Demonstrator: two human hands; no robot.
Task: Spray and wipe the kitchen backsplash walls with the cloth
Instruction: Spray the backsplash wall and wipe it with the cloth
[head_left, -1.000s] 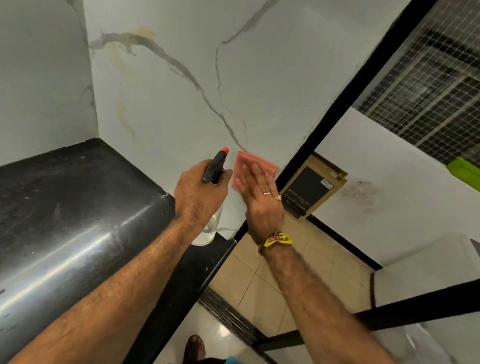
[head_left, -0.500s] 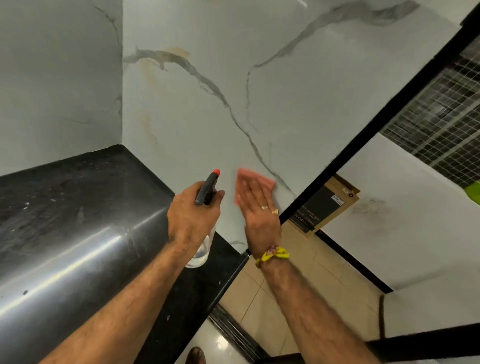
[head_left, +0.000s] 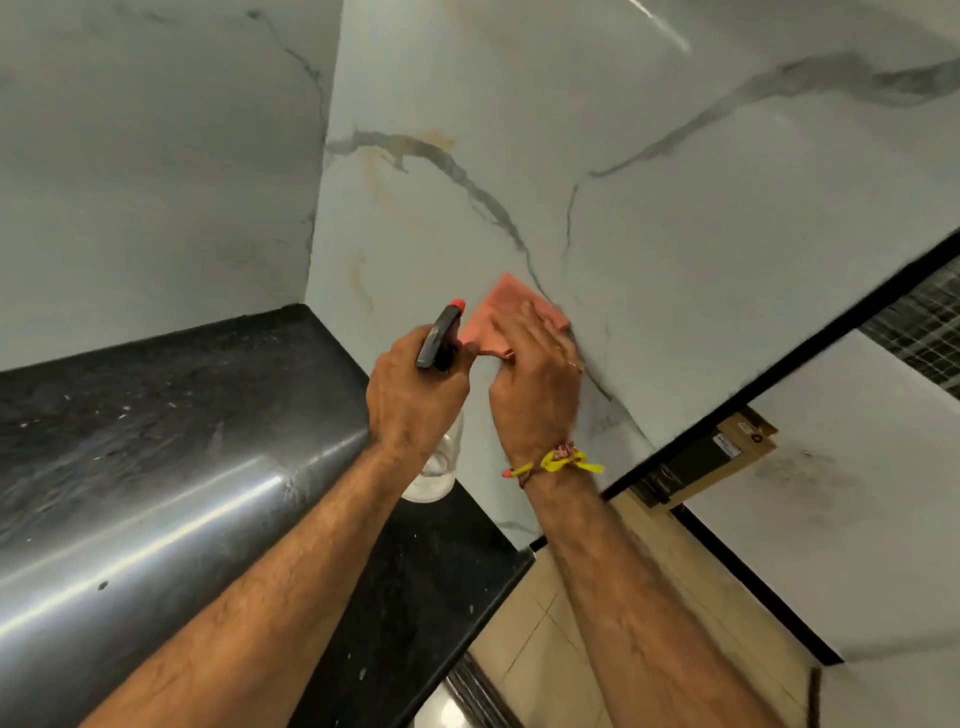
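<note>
On backsplash (head_left: 649, 156), rt hand (head_left: 535, 384) presses cloth (head_left: 498, 317); carton (head_left: 717, 457) label unreadable.

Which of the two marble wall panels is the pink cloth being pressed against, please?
The right-hand panel, the one with the long dark veins; the right hand presses the cloth flat on it. The left panel goes untouched.

1. The place was a home kitchen, seen at the corner of a worktop.
2. A polished black stone countertop (head_left: 171, 467) with a rounded, shiny front edge ran into the corner.
3. Above it two glossy white marble-look backsplash walls (head_left: 649, 218), veined in grey with some yellowish stains, met at a right angle.
4. Beige floor tiles (head_left: 582, 639) with a black skirting lay past the counter's end.
5. A flat cardboard box (head_left: 711, 460) leaned against a plain white wall (head_left: 857, 519) nearby, below a wire mesh (head_left: 919, 322).
</note>
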